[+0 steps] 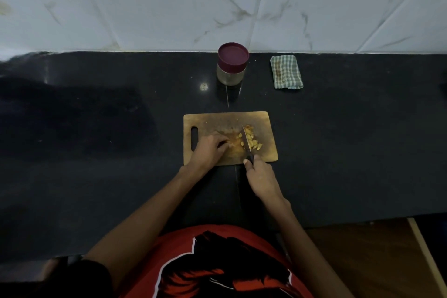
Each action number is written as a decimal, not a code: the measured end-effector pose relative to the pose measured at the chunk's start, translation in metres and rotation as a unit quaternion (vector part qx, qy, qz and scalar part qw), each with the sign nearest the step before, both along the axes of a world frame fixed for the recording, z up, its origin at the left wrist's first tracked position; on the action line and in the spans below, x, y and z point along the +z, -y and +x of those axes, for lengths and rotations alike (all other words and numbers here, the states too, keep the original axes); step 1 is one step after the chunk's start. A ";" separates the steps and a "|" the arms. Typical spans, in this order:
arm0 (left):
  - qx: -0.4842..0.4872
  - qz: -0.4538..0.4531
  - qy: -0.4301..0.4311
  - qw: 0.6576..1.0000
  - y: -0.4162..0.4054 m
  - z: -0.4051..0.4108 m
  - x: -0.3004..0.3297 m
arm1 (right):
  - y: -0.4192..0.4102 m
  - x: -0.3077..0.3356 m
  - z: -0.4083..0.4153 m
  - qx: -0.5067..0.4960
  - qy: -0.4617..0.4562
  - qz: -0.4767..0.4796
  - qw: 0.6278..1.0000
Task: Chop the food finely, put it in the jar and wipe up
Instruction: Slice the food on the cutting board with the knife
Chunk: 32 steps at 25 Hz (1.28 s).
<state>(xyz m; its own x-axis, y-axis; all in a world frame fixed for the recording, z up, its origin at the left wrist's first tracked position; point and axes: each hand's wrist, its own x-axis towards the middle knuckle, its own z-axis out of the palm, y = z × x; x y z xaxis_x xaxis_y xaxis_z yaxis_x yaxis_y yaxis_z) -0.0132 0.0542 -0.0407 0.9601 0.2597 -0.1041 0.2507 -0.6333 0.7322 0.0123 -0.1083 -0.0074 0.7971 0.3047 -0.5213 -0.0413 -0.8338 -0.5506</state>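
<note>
A wooden cutting board (263, 152) lies on the black counter. Pale yellow chopped food (252, 143) sits on its right half. My right hand (260, 175) grips the dark handle of a knife (247, 143), whose blade points away from me through the pieces. My left hand (210, 149) rests on the board with its fingers curled down over an orange-yellow bit of food (235, 144) just left of the blade. Behind the board stands a glass jar (231, 72) with a maroon lid on it. A folded green-checked cloth (286, 72) lies to the jar's right.
The black counter (96, 128) runs wide to both sides, backed by a white marble-tiled wall (169, 7). A small pale spot (204, 86) lies left of the jar. The counter's front edge drops to a wooden floor (375, 261) at the lower right.
</note>
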 end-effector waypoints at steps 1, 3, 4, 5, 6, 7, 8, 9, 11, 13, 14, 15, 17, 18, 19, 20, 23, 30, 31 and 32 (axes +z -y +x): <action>-0.005 -0.008 -0.008 1.000 0.000 0.003 0.002 | 0.000 0.001 0.000 0.003 0.003 0.001 1.000; 0.001 -0.031 -0.034 0.999 -0.002 0.007 0.003 | 0.000 0.000 0.000 0.003 0.003 0.003 1.000; 0.016 -0.046 -0.044 0.998 -0.003 0.009 0.004 | 0.000 0.000 0.000 0.005 0.001 0.003 1.000; 0.034 -0.057 -0.048 0.997 -0.004 0.011 0.003 | -0.001 0.000 0.000 0.008 0.001 0.002 1.000; 0.044 -0.065 -0.045 0.996 -0.006 0.013 0.003 | -0.001 -0.001 -0.001 0.012 0.002 0.000 1.000; 0.044 -0.071 -0.038 0.996 -0.007 0.014 0.003 | -0.001 -0.001 -0.001 0.015 0.002 -0.001 1.000; 0.042 -0.079 -0.028 0.996 -0.008 0.015 0.003 | -0.002 -0.001 -0.001 0.017 0.000 -0.001 1.000; 0.044 -0.087 -0.017 0.995 -0.009 0.015 0.005 | -0.002 -0.001 -0.001 0.019 -0.001 -0.002 1.000; 0.062 -0.091 0.000 0.994 -0.008 0.015 0.005 | -0.004 -0.001 0.000 0.025 -0.002 -0.009 1.000; 0.071 -0.075 0.014 0.995 -0.007 0.014 0.005 | -0.007 -0.001 0.002 0.030 0.000 -0.014 0.999; 0.070 -0.066 0.016 0.995 -0.006 0.014 0.005 | -0.008 -0.001 0.002 0.033 0.002 -0.015 0.999; 0.068 -0.060 0.018 0.996 -0.006 0.013 0.006 | -0.009 -0.001 0.002 0.036 0.005 -0.015 0.999; 0.056 -0.052 0.020 0.997 -0.006 0.012 0.008 | -0.012 -0.001 0.002 0.044 0.010 -0.018 0.999; 0.041 -0.044 0.019 0.998 -0.007 0.011 0.008 | -0.014 -0.001 0.002 0.047 0.012 -0.021 0.999; 0.024 -0.033 0.013 0.999 -0.008 0.011 0.007 | -0.015 -0.001 0.002 0.050 0.014 -0.024 0.998; 0.013 -0.023 0.003 1.000 -0.009 0.011 0.005 | -0.016 -0.001 0.002 0.053 0.016 -0.027 0.998; 0.021 -0.018 -0.021 0.999 -0.009 0.012 -0.004 | -0.019 -0.002 0.002 0.063 0.021 -0.040 0.997; 0.051 0.017 0.023 0.998 -0.004 0.011 -0.012 | -0.020 -0.006 -0.002 0.083 0.039 -0.057 0.994; 0.046 0.022 0.036 0.998 -0.004 0.010 -0.013 | -0.020 -0.007 -0.004 0.087 0.041 -0.058 0.994; 0.042 0.023 0.048 0.998 -0.004 0.010 -0.014 | -0.021 -0.007 -0.006 0.089 0.045 -0.059 0.993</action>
